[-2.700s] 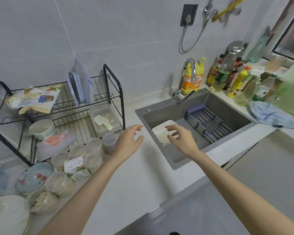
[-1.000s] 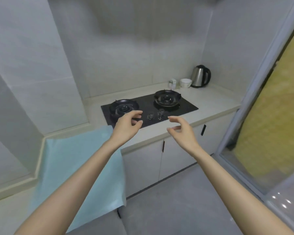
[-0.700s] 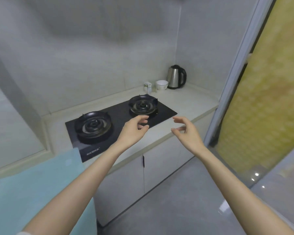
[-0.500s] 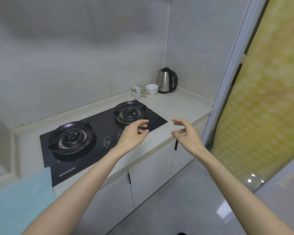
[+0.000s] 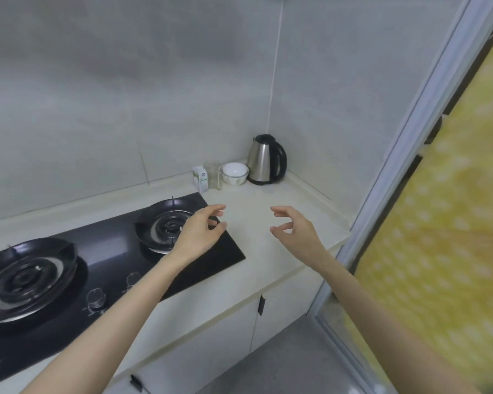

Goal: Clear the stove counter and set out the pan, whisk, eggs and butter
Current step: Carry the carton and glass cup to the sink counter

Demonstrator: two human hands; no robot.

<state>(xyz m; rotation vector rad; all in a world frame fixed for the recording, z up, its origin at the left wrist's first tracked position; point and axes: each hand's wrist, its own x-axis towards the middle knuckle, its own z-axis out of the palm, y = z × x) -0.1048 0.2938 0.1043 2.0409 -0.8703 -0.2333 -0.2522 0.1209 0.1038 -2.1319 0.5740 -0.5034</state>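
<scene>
Beside the black glass two-burner stove (image 5: pixel 103 268), the pale cream stone table (image 5: pixel 268 251) is seen bare and glossy; above it, the left hand (image 5: pixel 201 233) and right hand (image 5: pixel 296 231) are held with each grip spread, empty.

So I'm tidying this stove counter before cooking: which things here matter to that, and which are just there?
Part of the job, to be cleared:
kettle
white bowl
glass jar
small carton

Just there:
gas hob
cabinet doors

Both hands, left and right, are empty.
</scene>
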